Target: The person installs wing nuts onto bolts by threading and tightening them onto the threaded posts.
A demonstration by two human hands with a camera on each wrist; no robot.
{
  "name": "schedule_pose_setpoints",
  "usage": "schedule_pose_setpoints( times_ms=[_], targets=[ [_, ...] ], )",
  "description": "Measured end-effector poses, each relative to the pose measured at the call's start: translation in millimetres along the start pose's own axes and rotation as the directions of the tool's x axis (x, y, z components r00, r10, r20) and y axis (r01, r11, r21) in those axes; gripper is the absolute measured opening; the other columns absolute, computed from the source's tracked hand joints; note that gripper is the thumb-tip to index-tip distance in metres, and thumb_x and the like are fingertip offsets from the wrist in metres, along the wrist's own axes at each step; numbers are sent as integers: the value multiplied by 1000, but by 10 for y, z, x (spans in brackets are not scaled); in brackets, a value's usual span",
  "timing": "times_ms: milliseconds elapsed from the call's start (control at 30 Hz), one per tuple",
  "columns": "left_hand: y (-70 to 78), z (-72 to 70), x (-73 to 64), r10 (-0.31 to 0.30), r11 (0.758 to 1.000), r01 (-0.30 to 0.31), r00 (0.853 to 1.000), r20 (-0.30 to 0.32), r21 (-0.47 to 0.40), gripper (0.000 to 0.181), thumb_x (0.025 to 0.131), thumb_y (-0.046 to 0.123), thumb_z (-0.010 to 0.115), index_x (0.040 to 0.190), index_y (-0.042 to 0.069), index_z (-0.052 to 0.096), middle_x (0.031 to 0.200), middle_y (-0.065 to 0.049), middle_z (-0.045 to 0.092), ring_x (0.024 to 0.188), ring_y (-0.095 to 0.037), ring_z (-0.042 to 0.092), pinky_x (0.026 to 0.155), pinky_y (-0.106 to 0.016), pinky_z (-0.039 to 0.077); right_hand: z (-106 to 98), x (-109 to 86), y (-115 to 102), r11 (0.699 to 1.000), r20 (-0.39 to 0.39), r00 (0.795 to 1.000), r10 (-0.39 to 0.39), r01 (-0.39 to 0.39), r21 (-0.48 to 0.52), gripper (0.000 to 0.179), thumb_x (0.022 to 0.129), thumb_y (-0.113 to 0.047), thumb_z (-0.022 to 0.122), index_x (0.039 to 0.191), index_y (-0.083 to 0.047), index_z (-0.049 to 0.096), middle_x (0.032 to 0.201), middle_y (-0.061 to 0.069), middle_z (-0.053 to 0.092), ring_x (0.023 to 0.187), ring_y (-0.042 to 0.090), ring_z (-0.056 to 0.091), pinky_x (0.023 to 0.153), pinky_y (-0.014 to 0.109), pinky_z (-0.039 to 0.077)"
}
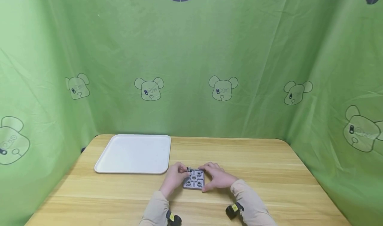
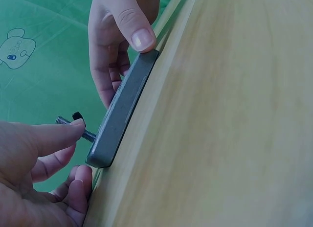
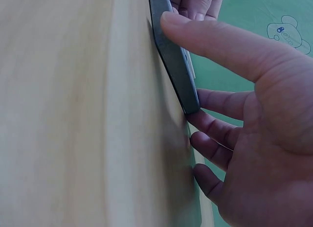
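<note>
A square grey metal plate (image 1: 194, 183) with several round holes and raised ribs lies flat on the wooden table between both hands. My left hand (image 1: 174, 177) is at its far left corner, where a threaded bolt (image 2: 88, 135) stands up from the plate. Thumb and finger of that hand pinch the bolt, and a small black piece (image 2: 78, 118) shows just behind the fingertip. From the right side, my right hand (image 1: 217, 177) holds the plate, thumb on the near edge and fingers spread toward the far corner. The right wrist view shows the plate's dark side edge (image 3: 178, 65) under the thumb.
A white tray (image 1: 133, 154) lies at the table's back left, beyond my left hand. The wooden table (image 1: 245, 153) extends around the plate. Green cloth (image 1: 191, 116) with printed bear heads hangs behind the table and along both sides.
</note>
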State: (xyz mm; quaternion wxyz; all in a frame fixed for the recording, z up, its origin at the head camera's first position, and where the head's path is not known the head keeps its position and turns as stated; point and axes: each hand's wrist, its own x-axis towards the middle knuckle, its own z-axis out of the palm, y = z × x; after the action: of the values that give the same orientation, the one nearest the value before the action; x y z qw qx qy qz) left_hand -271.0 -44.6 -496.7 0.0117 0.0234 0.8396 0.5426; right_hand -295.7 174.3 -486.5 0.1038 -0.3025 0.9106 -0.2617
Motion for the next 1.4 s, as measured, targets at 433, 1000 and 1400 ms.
schedule_pose_setpoints(
  times_ms=[433, 1000, 1400],
  targets=[
    [8, 7, 11, -2, 1000, 2, 1000, 7, 19, 20, 82, 8, 73, 99, 6, 63, 84, -6, 57, 77, -17, 51, 67, -27, 41, -9, -1, -11, 1000, 2, 1000, 5, -5, 6, 89, 66, -44, 83, 139, -7, 48, 135, 12, 49, 126, 33, 42, 104, 62, 33],
    [-11, 10, 16, 62, 997, -62, 998, -4, 34, 15, 88, 5, 65, 102, 6, 67, 84, -9, 61, 76, -16, 53, 67, -27, 42, -16, -5, -25, 1000, 2, 1000, 2, -2, 6, 88, 67, -44, 83, 139, -7, 48, 136, 13, 49, 126, 34, 43, 104, 61, 33],
    [7, 10, -9, 10, 1000, -11, 1000, -26, -25, 16, 85, 2, 68, 97, 0, 58, 83, -6, 55, 76, -16, 50, 66, -25, 43, -1, 5, -1, 1000, 2, 1000, -1, 1, -4, 89, 66, -45, 83, 139, -8, 48, 135, 12, 49, 126, 33, 43, 104, 61, 33]
  ],
)
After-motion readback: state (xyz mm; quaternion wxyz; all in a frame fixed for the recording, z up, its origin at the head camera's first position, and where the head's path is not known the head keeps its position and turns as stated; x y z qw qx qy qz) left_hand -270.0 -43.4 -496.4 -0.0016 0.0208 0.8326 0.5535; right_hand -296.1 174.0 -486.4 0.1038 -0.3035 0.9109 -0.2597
